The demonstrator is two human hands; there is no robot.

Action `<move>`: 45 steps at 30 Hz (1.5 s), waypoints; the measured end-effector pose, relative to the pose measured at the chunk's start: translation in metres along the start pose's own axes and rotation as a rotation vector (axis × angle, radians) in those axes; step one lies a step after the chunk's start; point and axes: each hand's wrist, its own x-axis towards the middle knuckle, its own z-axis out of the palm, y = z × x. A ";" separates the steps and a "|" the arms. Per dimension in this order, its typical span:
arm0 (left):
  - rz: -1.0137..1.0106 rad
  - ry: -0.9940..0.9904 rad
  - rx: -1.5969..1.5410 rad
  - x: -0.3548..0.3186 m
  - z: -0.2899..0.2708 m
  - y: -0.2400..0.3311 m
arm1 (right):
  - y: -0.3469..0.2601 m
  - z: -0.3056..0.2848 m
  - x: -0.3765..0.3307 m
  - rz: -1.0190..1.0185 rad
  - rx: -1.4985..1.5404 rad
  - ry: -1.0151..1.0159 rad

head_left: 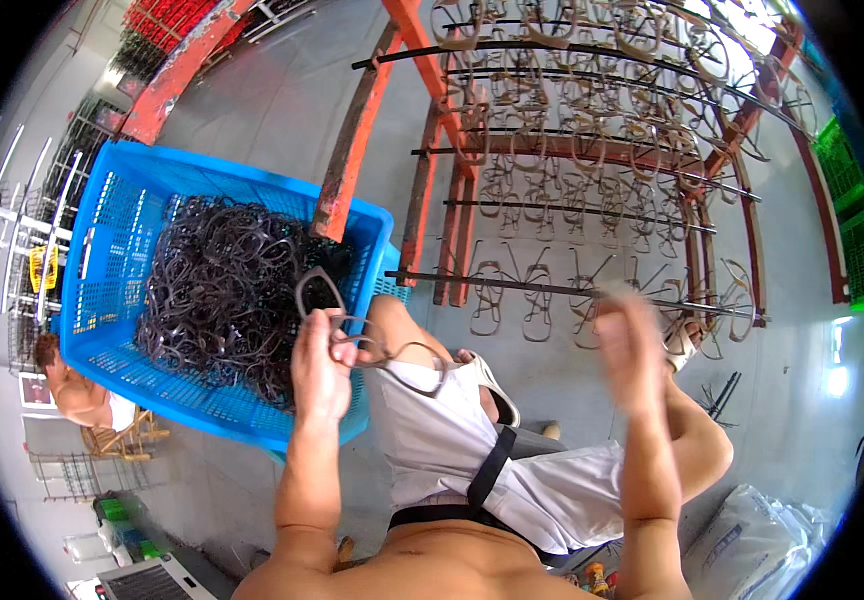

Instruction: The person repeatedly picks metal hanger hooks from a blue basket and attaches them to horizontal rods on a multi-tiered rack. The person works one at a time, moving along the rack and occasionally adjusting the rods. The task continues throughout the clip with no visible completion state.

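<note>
Brown eyeglass frame (388, 354) is dangling from the left hand's (322, 365) pinch beside a blue basket (242, 170) where dark frames (222, 290) are lying tangled. Blurred, the right hand (632, 350) is hovering near a rod (552, 289), its grip unclear. Orange racks (352, 145) are standing on grey, smooth flooring (792, 370).

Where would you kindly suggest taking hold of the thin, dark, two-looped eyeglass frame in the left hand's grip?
Probably by the outer edge of its right rim, coming from the right: that loop juts out uncovered, while the left hand's grip sits nearer the middle.
</note>
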 end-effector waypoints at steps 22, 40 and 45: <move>0.589 -0.330 0.672 -0.017 0.068 -0.093 | -0.004 0.036 -0.073 0.510 0.514 -0.229; -0.143 -0.599 0.196 -0.040 0.077 -0.121 | 0.121 -0.076 0.011 0.436 0.104 0.954; -0.198 -0.558 0.427 -0.045 0.079 -0.106 | 0.132 -0.076 0.024 0.479 0.163 0.994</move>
